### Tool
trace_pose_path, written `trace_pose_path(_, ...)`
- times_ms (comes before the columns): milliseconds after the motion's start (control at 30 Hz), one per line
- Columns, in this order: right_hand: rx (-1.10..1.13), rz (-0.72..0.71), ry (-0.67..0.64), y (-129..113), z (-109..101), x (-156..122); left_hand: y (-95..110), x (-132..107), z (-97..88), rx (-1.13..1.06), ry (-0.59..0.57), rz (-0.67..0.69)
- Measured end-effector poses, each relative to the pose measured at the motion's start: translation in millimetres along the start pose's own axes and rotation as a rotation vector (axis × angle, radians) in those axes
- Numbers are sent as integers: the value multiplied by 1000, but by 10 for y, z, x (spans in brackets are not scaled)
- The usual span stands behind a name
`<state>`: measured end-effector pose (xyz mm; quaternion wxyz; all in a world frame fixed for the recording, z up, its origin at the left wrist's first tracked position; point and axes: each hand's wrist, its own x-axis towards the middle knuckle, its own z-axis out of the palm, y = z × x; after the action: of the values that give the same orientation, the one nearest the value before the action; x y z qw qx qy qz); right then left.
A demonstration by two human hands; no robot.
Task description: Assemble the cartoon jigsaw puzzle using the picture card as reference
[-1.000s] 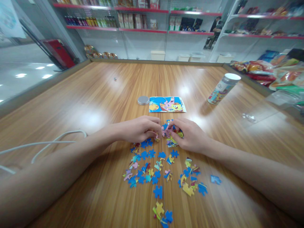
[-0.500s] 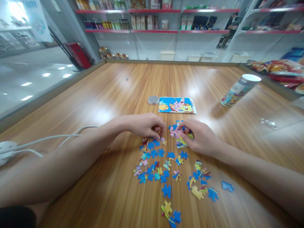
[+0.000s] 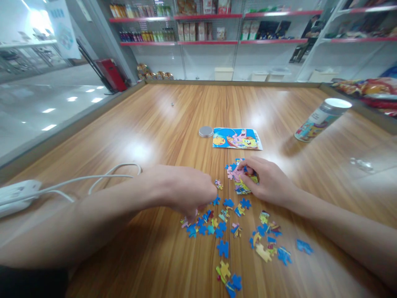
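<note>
Left hand: the left hand [image 3: 189, 188] is low over the left part of the loose pieces [image 3: 222, 248]; its fingertips are hidden, so whether its grip is apart or clamped on one cannot be told. A light pinch by the edges should serve best, leaving neighbours unscattered.
Pink-and-yellow piece: this piece [image 3: 218, 184] lies alone between the hands, easy to test next.
Joined section: the joined section [image 3: 232, 172] lies flat, partly under the right hand; new tabs are best pressed straight down, not slid.
Right hand: the right hand [image 3: 268, 178] rests at that section, thumb and forefinger apart; light pressure should keep the joints from opening.
Picture sheet: the picture sheet [image 3: 237, 138] lies beyond the section, handy for matching colours.
Table: on the wood-grain table [image 3: 170, 136] are a white power strip [image 3: 18, 194] and cable [image 3: 114, 177] at left, a round lid [image 3: 206, 131] beside the sheet, and a canister [image 3: 322, 120] at right.
Room: a red trolley [image 3: 111, 75] at left, red-edged shelves [image 3: 207, 42] of goods ahead, snack bags [image 3: 372, 87] at right.
</note>
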<state>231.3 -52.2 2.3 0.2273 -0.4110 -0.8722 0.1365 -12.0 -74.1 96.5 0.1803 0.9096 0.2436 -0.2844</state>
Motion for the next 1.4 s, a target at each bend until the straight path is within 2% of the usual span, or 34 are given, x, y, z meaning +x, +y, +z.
trace_pose_path(133, -9, -4, 10, 0, 0, 2, 123, 17, 69, 117, 118, 47)
trace_pose_path(300, -21, -6, 15, -27, -8, 6, 78, 11, 64, 167, 90, 15)
trace_pose_path(467, -35, -8, 16, -48, -12, 9, 44, 2, 95, 209, 130, -82)
trace_pose_path(733, -57, -16, 15, -38, -3, 5, 52, -13, 85, 209, 90, -40)
trace_pose_path(1000, -57, -19, 15, -54, -9, 12, 54, 10, 56, 173, 121, -40)
trace_pose_path(1200, -58, -24, 15, -33, -14, 1, -43, -46, 15, 131, 126, -99)
trace_pose_path(1400, -49, -20, 15, -50, -26, 9, -96, 28, 9, 129, 83, -192)
